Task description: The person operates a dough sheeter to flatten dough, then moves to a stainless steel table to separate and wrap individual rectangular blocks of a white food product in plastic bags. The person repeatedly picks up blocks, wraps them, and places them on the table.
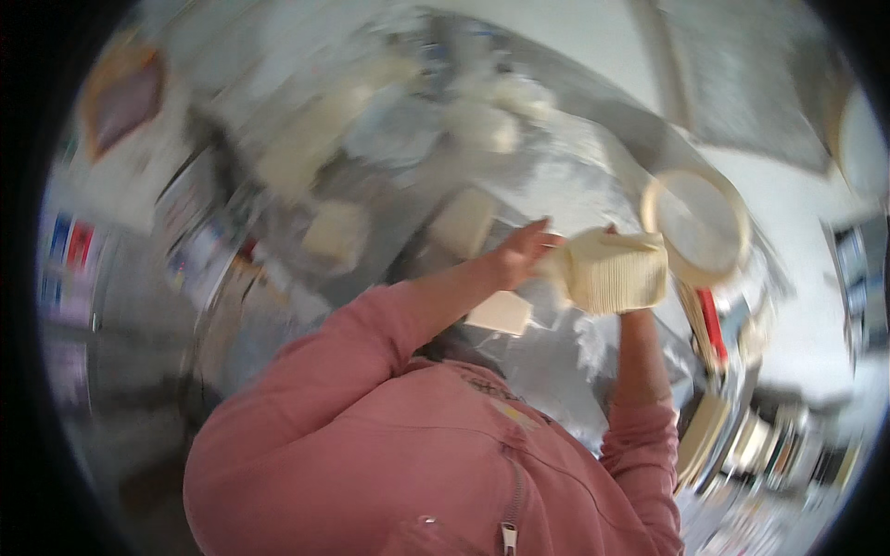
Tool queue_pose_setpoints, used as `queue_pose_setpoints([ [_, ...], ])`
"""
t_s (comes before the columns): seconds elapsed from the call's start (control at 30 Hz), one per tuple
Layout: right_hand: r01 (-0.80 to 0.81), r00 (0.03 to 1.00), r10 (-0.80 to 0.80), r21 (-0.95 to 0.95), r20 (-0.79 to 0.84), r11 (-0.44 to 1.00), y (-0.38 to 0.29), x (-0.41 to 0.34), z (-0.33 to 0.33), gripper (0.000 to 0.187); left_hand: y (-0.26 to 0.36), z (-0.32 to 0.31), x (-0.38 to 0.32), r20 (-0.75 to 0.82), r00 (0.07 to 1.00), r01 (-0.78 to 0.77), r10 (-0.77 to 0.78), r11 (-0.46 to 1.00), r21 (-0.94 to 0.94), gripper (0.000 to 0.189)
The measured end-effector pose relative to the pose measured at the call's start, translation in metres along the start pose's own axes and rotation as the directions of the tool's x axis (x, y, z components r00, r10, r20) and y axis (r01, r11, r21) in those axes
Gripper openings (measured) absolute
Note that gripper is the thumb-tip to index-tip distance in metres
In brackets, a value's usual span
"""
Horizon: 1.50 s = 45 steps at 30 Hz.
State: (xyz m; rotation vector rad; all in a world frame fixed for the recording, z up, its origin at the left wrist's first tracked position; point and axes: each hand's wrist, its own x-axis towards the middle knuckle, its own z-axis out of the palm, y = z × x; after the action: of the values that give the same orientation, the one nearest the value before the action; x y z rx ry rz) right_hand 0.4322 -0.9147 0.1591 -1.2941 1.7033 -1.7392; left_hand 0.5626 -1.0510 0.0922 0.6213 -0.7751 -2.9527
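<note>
A thick stack of pale, thin dough sheets (pixel 619 274) is held up over a metal worktop, its layered edge facing me. My right hand (pixel 628 317) grips it from behind and below; most of that hand is hidden by the stack. At the stack's left side is my left hand (pixel 521 254), fingers spread. A blurred pale flap lies between it and the stack, and whether the fingers grip this flap is unclear. Below the left hand, a flat pale piece (pixel 500 313), possibly dough, rests on the worktop. Another pale block (pixel 464 221) sits just beyond my left forearm.
White flour (pixel 577 167) covers part of the metal worktop (pixel 549 375). A round sieve (pixel 695 226) with a light rim stands at the right, near a red-handled tool (pixel 710 323). Pale bagged lumps (pixel 480 125) and a wrapped block (pixel 337 236) lie farther left, blurred.
</note>
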Motion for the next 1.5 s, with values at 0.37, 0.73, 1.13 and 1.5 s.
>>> queue_pose_setpoints([
  [0.37, -0.010, 0.732, 0.471, -0.684, 0.492, 0.730, -0.097, 0.023, 0.213, 0.045, 0.027, -0.059, -0.199, 0.050, 0.967, -0.242, 0.248, 0.964, -0.107, 0.065],
  [0.73, -0.353, 0.405, 0.632, -0.525, 0.661, 0.775, 0.039, 0.100, 0.517, 0.056, 0.150, -0.272, -0.325, -0.592, 0.774, -0.295, 0.226, 0.955, -0.021, 0.045],
  [1.13, -0.204, 0.316, 0.606, -0.572, 0.730, 0.795, 0.156, 0.120, 0.562, 0.055, 0.142, -0.355, -0.289, -0.584, 0.573, -0.021, 0.575, 0.723, 0.691, 0.040],
  [1.5, 0.215, 0.561, 0.451, -0.648, 0.694, 0.731, 0.095, 0.104, 0.531, 0.045, 0.158, -0.336, -0.285, -0.376, 0.419, 0.439, 0.827, 0.177, 0.881, 0.030],
])
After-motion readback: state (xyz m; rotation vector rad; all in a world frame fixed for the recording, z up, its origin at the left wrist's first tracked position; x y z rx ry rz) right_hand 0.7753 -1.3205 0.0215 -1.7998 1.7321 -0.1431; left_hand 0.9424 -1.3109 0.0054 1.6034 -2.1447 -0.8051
